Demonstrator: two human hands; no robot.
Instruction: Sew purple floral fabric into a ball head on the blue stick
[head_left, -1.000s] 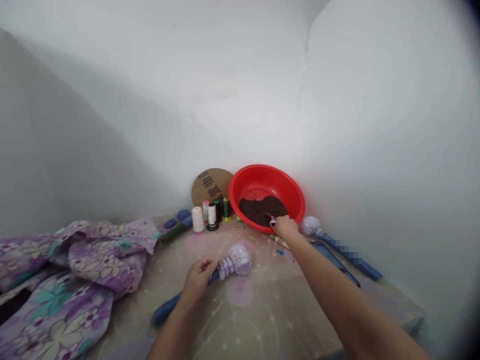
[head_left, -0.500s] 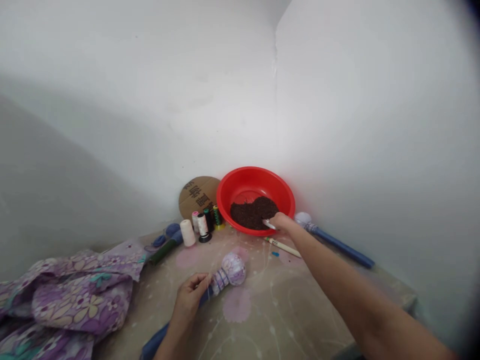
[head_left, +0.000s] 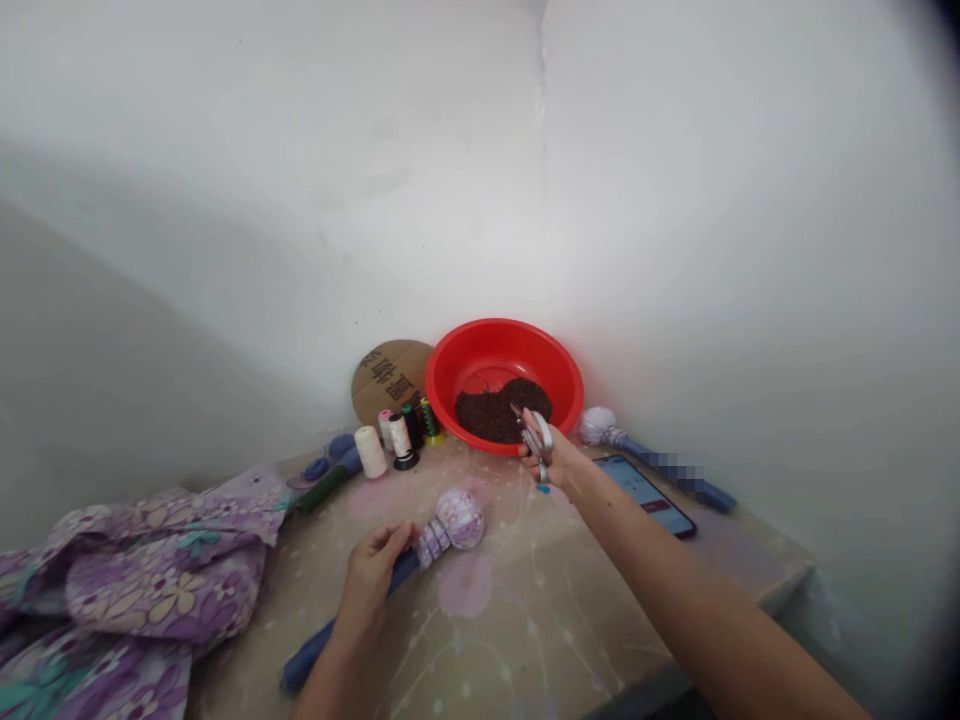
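A blue stick (head_left: 309, 652) lies on the table, its end covered by a round ball of purple floral fabric (head_left: 460, 519). Dark cord winds around the fabric's gathered neck (head_left: 433, 543). My left hand (head_left: 373, 566) rests over the stick beside that neck, thumb and forefinger pinched together on a thin thread that hardly shows. In front of the red basin (head_left: 559, 360), my right hand (head_left: 553, 455) is closed around white-handled scissors (head_left: 541, 440), their tips pointing up and left. Dark, crumbly material (head_left: 487, 412) lies in the basin.
Several thread spools (head_left: 370, 452) stand left of the basin, before a round cardboard piece (head_left: 386, 385). Purple floral cloth (head_left: 150, 580) is heaped at left, near a green-and-blue stick (head_left: 326, 488). At right lie a phone (head_left: 651, 497) and another ball-headed stick (head_left: 637, 450).
My right hand has drawn back slightly from the basin's rim, and the scissors now show in it. The phone has come into sight behind my forearm. My left hand keeps its pinch.
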